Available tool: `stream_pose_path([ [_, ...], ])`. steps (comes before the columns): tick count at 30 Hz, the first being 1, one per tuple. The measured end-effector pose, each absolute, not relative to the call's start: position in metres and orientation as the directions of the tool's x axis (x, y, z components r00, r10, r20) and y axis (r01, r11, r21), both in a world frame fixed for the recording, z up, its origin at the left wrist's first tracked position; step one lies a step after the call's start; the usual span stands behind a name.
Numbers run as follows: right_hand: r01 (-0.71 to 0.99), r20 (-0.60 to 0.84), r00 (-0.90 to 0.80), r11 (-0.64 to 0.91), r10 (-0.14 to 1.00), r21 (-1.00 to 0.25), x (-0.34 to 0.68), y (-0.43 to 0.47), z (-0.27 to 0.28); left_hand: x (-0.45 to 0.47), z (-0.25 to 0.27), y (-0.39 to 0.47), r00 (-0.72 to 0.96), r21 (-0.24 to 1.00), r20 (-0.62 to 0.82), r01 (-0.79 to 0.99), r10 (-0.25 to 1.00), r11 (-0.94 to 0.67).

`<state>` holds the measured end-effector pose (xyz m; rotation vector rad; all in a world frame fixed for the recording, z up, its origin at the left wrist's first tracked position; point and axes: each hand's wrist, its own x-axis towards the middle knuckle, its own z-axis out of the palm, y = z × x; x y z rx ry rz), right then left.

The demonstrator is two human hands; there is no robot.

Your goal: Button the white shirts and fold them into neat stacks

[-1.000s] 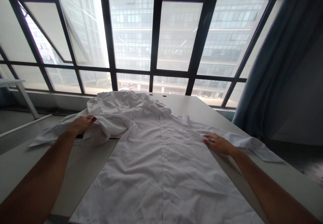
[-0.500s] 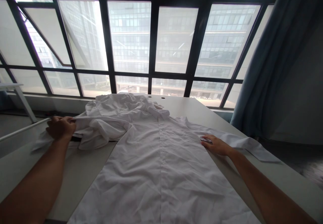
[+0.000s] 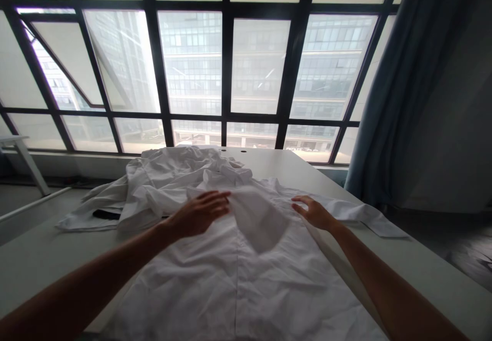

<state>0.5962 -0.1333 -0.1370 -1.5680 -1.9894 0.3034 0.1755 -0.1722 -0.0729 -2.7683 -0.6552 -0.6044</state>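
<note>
A white button-up shirt (image 3: 238, 284) lies spread front up, its collar toward the windows and its hem toward me. My left hand (image 3: 203, 212) is over the shirt's chest, fingertips closed on the end of a white sleeve (image 3: 261, 220). That sleeve hangs folded across the front and is slightly blurred. Over at the shirt's right edge, below the shoulder, my right hand (image 3: 313, 212) rests with thumb and fingers apart. Beyond it the other sleeve (image 3: 369, 217) stretches out to the right.
A rumpled heap of white cloth (image 3: 169, 169) sits at the back left, with a black strip (image 3: 106, 214) by it. The white table (image 3: 269, 159) reaches toward the windows. A dark curtain (image 3: 380, 125) hangs at the right, and another table's leg (image 3: 33, 166) stands at far left.
My left hand has swung from the far left to the shirt's middle, carrying the sleeve over the front. My right hand stays by the right edge, its fingers now apart.
</note>
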Motion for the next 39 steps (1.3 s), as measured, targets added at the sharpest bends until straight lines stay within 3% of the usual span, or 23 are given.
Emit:
stream_pose_path([
  [2, 0.665, 0.242, -0.215, 0.323, 0.946, -0.673, 0.576, -0.142, -0.128, 0.184, -0.101, -0.180, 0.913, -0.086, 0.305, 0.309, 0.271, -0.947],
  [4, 0.576, 0.137, -0.307, 0.299, 0.942, -0.761, 0.555, -0.151, -0.122, 0.181, -0.114, -0.177, 0.915, -0.063, 0.308, 0.293, 0.260, -0.954],
  [9, 0.555, 0.047, -0.507, 0.368, 0.860, -0.746, 0.512, -0.175, -0.115, 0.152, -0.099, -0.136, 0.692, 0.010, 0.497, 0.598, 0.524, -0.801],
  [12, 0.576, 0.067, -0.556, 0.442, 0.829, -0.688, 0.494, -0.185, -0.117, 0.130, -0.093, -0.105, 0.620, 0.065, 0.340, 0.735, 0.707, -0.675],
  [15, 0.615, 0.105, -0.535, 0.471, 0.838, -0.632, 0.482, -0.189, -0.124, 0.115, -0.099, -0.083, 0.572, 0.105, 0.189, 0.796, 0.798, -0.596],
  [17, 0.656, 0.127, -0.503, 0.473, 0.855, -0.588, 0.478, -0.189, -0.129, 0.111, -0.104, -0.077, 0.537, 0.116, 0.203, 0.817, 0.819, -0.564],
  [24, 0.659, 0.097, -0.499, 0.450, 0.861, -0.603, 0.481, -0.188, -0.129, 0.113, -0.108, -0.075, 0.345, 0.070, 0.467, 0.903, 0.814, -0.423],
  [28, 0.593, 0.189, -0.463, 0.462, 0.866, -0.659, 0.498, -0.184, -0.115, 0.107, -0.114, -0.075, 0.147, 0.178, 0.642, 0.926, 0.753, -0.333],
  [33, 0.392, 0.216, -0.359, 0.357, 0.908, -0.848, 0.532, -0.183, -0.087, 0.106, -0.129, -0.072, 0.055, 0.360, 0.482, 0.898, 0.875, -0.255],
  [36, 0.265, 0.298, -0.386, 0.415, 0.873, -0.870, 0.546, -0.189, -0.075, 0.110, -0.134, -0.071, 0.087, 0.358, 0.356, 0.907, 0.930, -0.222],
  [39, 0.255, 0.344, -0.349, 0.442, 0.872, -0.860, 0.552, -0.191, -0.072, 0.114, -0.135, -0.072, 0.121, 0.308, 0.344, 0.922, 0.931, -0.233],
])
